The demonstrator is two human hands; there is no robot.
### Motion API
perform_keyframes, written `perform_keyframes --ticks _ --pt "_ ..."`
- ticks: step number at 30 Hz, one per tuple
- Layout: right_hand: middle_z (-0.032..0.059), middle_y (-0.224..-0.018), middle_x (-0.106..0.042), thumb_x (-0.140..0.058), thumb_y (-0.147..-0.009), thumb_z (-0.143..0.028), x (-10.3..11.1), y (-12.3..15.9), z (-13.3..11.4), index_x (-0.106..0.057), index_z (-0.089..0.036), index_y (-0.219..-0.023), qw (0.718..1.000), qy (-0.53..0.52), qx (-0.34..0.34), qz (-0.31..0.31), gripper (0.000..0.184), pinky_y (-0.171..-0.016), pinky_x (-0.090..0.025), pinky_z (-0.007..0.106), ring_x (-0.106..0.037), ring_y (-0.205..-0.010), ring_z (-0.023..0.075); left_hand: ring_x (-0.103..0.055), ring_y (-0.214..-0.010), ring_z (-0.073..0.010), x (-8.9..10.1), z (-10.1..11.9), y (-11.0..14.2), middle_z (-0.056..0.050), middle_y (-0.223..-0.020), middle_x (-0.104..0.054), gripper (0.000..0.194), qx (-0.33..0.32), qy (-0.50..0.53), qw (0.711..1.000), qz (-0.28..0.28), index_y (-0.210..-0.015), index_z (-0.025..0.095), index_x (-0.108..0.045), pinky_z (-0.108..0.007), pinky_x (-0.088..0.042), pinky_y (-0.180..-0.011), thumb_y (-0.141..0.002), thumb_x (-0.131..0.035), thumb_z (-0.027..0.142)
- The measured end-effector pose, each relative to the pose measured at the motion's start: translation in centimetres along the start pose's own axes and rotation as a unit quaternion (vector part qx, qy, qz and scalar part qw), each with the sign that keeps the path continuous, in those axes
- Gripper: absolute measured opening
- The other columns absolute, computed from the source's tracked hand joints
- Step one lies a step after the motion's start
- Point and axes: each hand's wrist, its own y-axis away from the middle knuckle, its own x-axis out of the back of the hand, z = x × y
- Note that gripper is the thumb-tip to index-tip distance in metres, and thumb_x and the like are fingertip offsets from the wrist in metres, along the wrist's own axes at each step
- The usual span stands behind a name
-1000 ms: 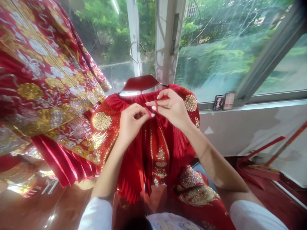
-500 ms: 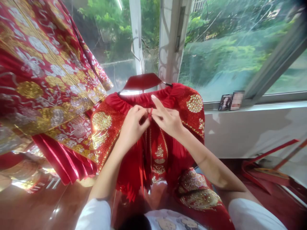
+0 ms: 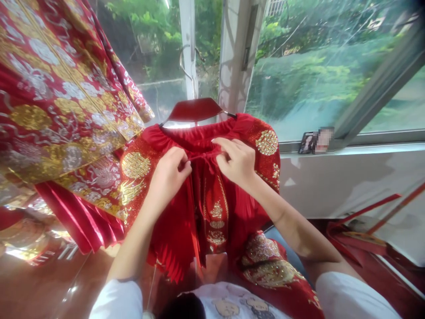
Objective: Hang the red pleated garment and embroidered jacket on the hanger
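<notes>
A red skirt with gold embroidery hangs from a dark red hanger in front of me. At the middle of its gathered waistband, a thin red drawstring runs sideways with a small knot or loop in it. My left hand pinches the string on the left of the knot. On the other side, my right hand grips it close to the waistband, fingers curled and thumb pressed in. The string is stretched between the two hands. Long red strands dangle below.
A red robe with gold and silver embroidery hangs at the left. Another embroidered red cloth lies at my lap. Two small picture cards stand on the window sill. At the right is a red wooden frame.
My hands have moved apart from the middle, left hand leftward and right hand slightly right. The drawstring between them is now stretched, and my right index finger has curled in.
</notes>
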Motion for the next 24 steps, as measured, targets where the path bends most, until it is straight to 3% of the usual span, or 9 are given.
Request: perform_keyframes --ticks 4,8,10,13,15,20,22,24 --pt "-0.0008 -0.076 -0.064 -0.052 -0.074 -0.013 -0.2 -0.2 -1.2 -0.063 -0.020 -0.104 0.973 -0.214 -0.070 0.046 0.033 -0.068 -0.052 0.027 -0.061 -0.070 0.0131 -0.055 -0.061 -0.0103 -1.3 0.0 -0.5 0.000 -0.072 -0.061 0.007 0.065 0.212 0.975 0.024 -0.077 0.017 -0.056 -0.023 -0.042 -0.058 -0.080 -0.061 0.021" --pt "-0.0034 -0.076 -0.058 -0.051 -0.075 -0.013 0.2 -0.8 -1.7 -0.056 -0.019 -0.102 0.894 -0.408 -0.186 -0.028 0.028 -0.058 -0.052 0.023 -0.059 -0.063 0.0094 -0.047 -0.052 -0.0072 -1.9 0.0 -1.0 0.003 -0.062 -0.055 0.013 0.096 0.294 0.949 0.064 -0.072 0.017 -0.053 -0.020 -0.037 -0.051 -0.078 -0.063 0.022" --pt "-0.0044 -0.073 -0.056 -0.050 -0.073 -0.010 0.9 -1.3 -1.4 -0.057 -0.018 -0.100 0.879 -0.421 -0.213 -0.071 0.029 -0.050 -0.047 0.020 -0.053 -0.054 0.0064 -0.046 -0.053 -0.0069 -1.7 0.1 -1.1 0.004 -0.062 -0.054 0.011 0.099 0.327 0.938 0.057 -0.076 0.018 -0.052 -0.020 -0.037 -0.053 -0.078 -0.063 0.021" --pt "-0.0057 -0.063 -0.053 -0.049 -0.068 -0.003 2.5 -2.0 -0.8 -0.061 -0.014 -0.095 0.899 -0.357 -0.205 -0.150 0.031 -0.044 -0.035 0.017 -0.042 -0.047 0.0038 -0.048 -0.056 -0.0073 -1.5 0.0 -1.0 0.005 -0.062 -0.051 0.013 0.096 0.360 0.928 0.032 -0.083 0.018 -0.052 -0.020 -0.038 -0.058 -0.077 -0.064 0.020" --pt "-0.0057 -0.061 -0.053 -0.051 -0.069 -0.002 3.3 -2.3 -0.6 -0.062 -0.013 -0.098 0.897 -0.343 -0.197 -0.197 0.033 -0.043 -0.031 0.017 -0.040 -0.047 0.0034 -0.048 -0.057 -0.0070 -1.5 -0.1 -1.0 0.005 -0.063 -0.050 0.013 0.095 0.359 0.928 0.024 -0.082 0.018 -0.052 -0.021 -0.038 -0.059 -0.078 -0.063 0.021" --pt "-0.0039 -0.071 -0.058 -0.060 -0.080 -0.019 3.1 -2.1 0.0 -0.058 -0.015 -0.113 0.837 -0.473 -0.205 -0.183 0.033 -0.049 -0.040 0.020 -0.046 -0.049 0.0038 -0.046 -0.058 -0.0075 -1.4 -0.4 -1.2 0.004 -0.065 -0.050 0.011 0.084 0.322 0.943 0.015 -0.082 0.018 -0.052 -0.021 -0.035 -0.057 -0.079 -0.062 0.023" --pt "-0.0046 -0.069 -0.058 -0.062 -0.080 -0.023 2.8 -2.1 0.5 -0.059 -0.015 -0.112 0.839 -0.463 -0.217 -0.187 0.033 -0.043 -0.035 0.020 -0.039 -0.042 0.0022 -0.046 -0.056 -0.0079 -1.0 -0.6 -1.3 0.005 -0.062 -0.051 0.009 0.087 0.263 0.961 0.004 -0.083 0.019 -0.052 -0.022 -0.035 -0.056 -0.080 -0.060 0.022" --pt "-0.0033 -0.067 -0.061 -0.066 -0.077 -0.023 2.9 -2.1 0.8 -0.061 -0.013 -0.106 0.866 -0.403 -0.218 -0.203 0.030 -0.041 -0.033 0.020 -0.039 -0.041 0.0024 -0.045 -0.051 -0.0084 -0.6 -0.7 -1.1 0.006 -0.057 -0.051 0.008 0.094 0.165 0.982 -0.006 -0.082 0.019 -0.052 -0.023 -0.034 -0.055 -0.080 -0.059 0.023"
